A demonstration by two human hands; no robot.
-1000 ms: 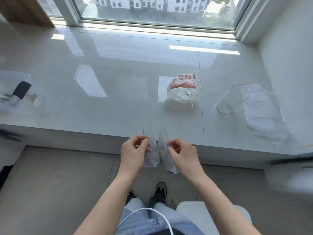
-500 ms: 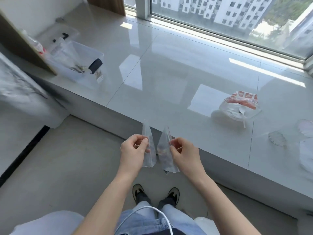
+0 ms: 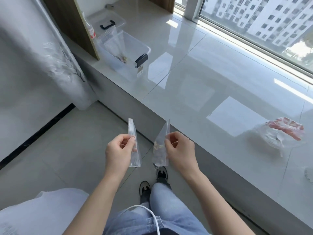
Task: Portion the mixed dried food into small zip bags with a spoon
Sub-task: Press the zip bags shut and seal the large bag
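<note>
Bare ledge point(image 3: 194, 78) between storage box point(image 3: 125, 53) and food bag point(image 3: 281, 136)

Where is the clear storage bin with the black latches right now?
In the head view the clear storage bin sits upper left on the glossy ledge, beside the wooden panel, its lid just behind.

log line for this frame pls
left hand: pinches small zip bag | right hand: pinches filled zip bag | both over floor | clear bin: on ledge
</note>
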